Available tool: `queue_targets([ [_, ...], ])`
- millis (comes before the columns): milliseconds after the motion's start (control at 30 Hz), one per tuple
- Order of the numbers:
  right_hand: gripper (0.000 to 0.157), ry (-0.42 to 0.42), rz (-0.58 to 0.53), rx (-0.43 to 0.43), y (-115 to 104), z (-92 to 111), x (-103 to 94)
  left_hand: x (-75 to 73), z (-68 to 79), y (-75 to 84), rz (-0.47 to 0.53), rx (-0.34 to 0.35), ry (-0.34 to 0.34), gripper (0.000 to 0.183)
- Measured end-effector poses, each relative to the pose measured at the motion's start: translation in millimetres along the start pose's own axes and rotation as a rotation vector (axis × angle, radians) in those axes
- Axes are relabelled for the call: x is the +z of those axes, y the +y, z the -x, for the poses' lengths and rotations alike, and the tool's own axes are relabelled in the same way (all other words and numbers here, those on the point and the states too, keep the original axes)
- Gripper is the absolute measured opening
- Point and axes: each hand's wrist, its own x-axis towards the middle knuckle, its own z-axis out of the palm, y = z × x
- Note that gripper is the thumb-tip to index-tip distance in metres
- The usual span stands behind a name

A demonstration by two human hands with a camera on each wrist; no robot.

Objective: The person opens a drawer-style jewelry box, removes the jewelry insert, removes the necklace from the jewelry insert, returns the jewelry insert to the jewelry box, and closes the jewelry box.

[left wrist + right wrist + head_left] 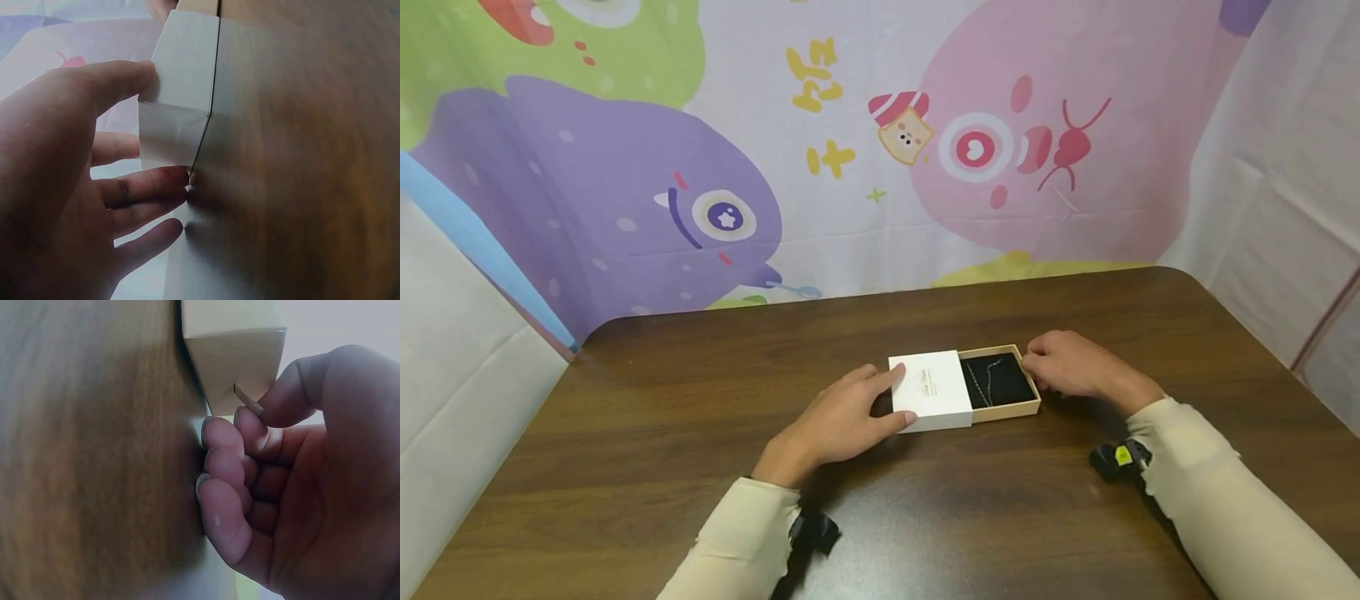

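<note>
A jewellery box lies on the table with its drawer (1009, 412) partly out of the white sleeve (929, 408), toward the right. Inside the drawer, a thin silver chain (989, 385) lies across a black pad (1015, 382). My left hand (842, 415) holds the sleeve at its left end, thumb on the near side and index finger toward the far side. At the drawer's right end, my right hand (1078, 364) pinches a small pull tab (247, 400) between thumb and index finger. The other right fingers curl close over the tabletop.
The brown wooden table (700, 417) extends on all sides of the box. Behind it hangs a cloth (850, 242) printed with cartoon animals. White fabric (1292, 150) hangs at the right. Black wrist cameras sit under both sleeves.
</note>
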Motion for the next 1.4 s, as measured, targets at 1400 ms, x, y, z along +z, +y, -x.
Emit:
queue_targets([
  [1400, 0.032, 0.012, 0.008, 0.034, 2.2, -1.0, -1.1, 0.7, 0.9, -0.6, 0.001, 0.008, 0.012, 0.072],
])
